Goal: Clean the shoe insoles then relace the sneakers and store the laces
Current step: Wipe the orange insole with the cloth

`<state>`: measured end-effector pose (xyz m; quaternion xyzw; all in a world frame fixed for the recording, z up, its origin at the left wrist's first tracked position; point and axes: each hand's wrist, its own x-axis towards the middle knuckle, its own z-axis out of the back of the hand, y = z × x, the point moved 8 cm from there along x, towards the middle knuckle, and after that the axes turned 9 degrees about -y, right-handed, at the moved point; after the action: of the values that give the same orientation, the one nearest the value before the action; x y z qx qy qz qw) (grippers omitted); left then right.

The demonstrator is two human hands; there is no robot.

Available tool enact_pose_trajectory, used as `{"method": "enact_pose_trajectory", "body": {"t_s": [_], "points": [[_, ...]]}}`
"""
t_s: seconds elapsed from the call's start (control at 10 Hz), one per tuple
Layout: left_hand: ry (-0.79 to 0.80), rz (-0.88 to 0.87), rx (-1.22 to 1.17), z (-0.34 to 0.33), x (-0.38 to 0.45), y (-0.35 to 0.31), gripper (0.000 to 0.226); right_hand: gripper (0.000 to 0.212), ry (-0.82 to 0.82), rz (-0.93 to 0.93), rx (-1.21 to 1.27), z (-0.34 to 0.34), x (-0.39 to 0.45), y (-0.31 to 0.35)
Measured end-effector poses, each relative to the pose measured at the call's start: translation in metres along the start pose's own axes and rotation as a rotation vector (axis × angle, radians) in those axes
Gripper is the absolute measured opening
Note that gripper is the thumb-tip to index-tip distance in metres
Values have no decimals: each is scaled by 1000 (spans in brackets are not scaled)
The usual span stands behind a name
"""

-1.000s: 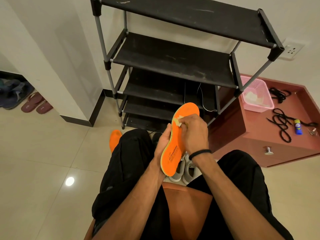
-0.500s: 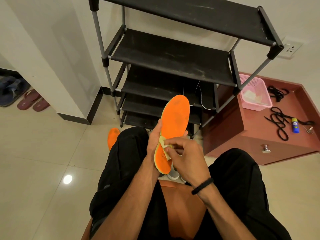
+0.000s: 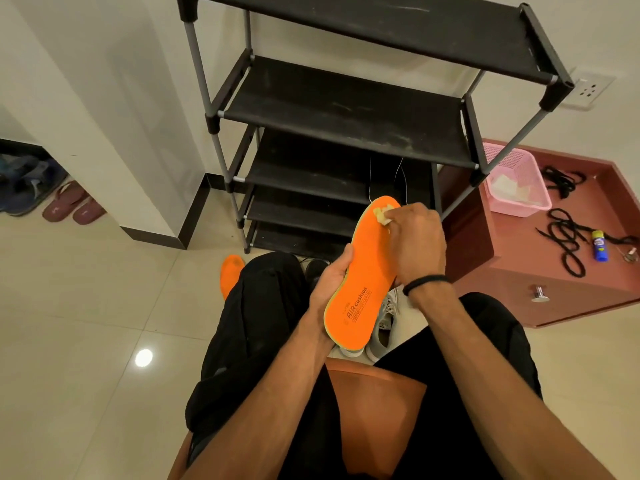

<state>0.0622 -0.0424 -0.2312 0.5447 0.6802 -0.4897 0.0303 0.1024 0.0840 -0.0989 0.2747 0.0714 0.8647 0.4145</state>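
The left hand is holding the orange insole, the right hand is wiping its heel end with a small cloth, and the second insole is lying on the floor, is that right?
Not quite. The head view shows the right hand wiping the toe end, not the heel. The rest holds: the left hand holds the orange insole, the small cloth is pinched against it, and the second insole lies on the floor.

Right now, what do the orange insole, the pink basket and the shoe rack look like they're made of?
The orange insole looks like matte foam: soft surface, printed text, a yellowish layer at its edge. The pink basket seems moulded plastic, with perforated walls. The shoe rack appears to have grey metal tubes, black plastic joints and dusty fabric-like shelves.
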Motion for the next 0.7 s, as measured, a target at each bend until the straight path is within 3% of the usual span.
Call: {"method": "enact_pose_trajectory", "body": {"t_s": [0.2, 0.3, 0.4, 0.5, 0.7], "points": [[23, 1, 18, -5, -3, -3, 124, 30, -21, -30, 0, -2, 23, 4], [-3, 6, 44, 0, 1, -4, 126, 29, -7, -62, 80, -5, 21, 4], [17, 98, -32, -14, -13, -10, 68, 29, 45, -72, 180, -10, 7, 10], [6, 135, -52, -14, -10, -9, 45, 25, 69, -111, 237, -14, -4, 10], [20, 87, -243, -10, -13, -17, 58, 20, 164, -117, 391, -19, -48, 35]]}}
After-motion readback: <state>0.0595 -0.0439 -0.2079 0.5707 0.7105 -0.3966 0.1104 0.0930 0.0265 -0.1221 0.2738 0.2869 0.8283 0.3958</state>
